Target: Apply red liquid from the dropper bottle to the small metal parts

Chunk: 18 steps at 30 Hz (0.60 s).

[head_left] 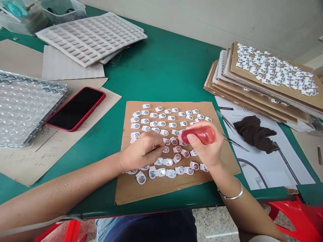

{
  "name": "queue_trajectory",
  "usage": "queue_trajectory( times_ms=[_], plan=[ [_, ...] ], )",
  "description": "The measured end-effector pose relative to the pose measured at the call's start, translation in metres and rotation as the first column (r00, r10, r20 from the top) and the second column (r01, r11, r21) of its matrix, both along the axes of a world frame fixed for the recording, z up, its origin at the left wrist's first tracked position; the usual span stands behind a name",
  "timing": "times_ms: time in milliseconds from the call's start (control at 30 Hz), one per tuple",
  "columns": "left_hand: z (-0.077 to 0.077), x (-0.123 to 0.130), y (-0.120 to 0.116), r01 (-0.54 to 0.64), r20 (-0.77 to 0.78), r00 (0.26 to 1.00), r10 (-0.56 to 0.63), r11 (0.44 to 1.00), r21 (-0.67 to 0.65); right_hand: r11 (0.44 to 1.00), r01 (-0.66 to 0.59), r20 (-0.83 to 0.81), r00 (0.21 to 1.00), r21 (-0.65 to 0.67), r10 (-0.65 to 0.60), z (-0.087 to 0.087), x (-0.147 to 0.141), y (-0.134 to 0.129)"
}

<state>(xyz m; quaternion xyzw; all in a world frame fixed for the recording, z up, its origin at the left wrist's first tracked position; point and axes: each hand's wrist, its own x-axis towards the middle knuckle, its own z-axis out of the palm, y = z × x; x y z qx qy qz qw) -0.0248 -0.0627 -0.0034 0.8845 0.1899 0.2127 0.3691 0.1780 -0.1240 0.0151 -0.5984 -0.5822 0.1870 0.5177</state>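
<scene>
Satisfactorily, the left hand point(140, 151) pinches slim tweezers point(151, 152) close, tips unseen, and the right hand point(205, 149) grips a red rubber bulb point(199, 134) firmly, both directly above white-backed metal discs point(166, 150) on a cardboard sheet point(151, 191).

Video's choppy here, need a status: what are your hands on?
Left hand pinching tweezers. Right hand gripping red rubber bulb. Both over white-backed discs on cardboard.
</scene>
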Motion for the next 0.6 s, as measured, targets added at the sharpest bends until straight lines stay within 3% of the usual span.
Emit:
queue_trajectory(
  times_ms=[100, 267, 400, 600],
  plan=[
    [-0.004, -0.001, 0.002, -0.001, 0.010, 1.000, 0.002, 1.000, -0.026, 0.999, 0.000, -0.003, 1.000, -0.050, 0.000, 0.001, 0.001, -0.011],
    [-0.003, -0.001, 0.000, 0.002, 0.014, 1.000, -0.001, 0.999, -0.043, 0.998, 0.069, 0.013, 0.998, -0.006, -0.069, -0.017, -0.004, -0.025],
    [0.000, -0.001, -0.002, 0.018, 0.032, 0.999, -0.017, 0.999, -0.033, 0.996, 0.079, 0.047, 0.996, 0.038, -0.081, -0.028, -0.006, -0.027],
    [0.003, -0.001, -0.003, 0.034, 0.000, 0.999, -0.034, 0.999, -0.006, 0.997, 0.060, 0.100, 0.993, 0.046, -0.065, -0.031, -0.006, -0.024]
  ],
)
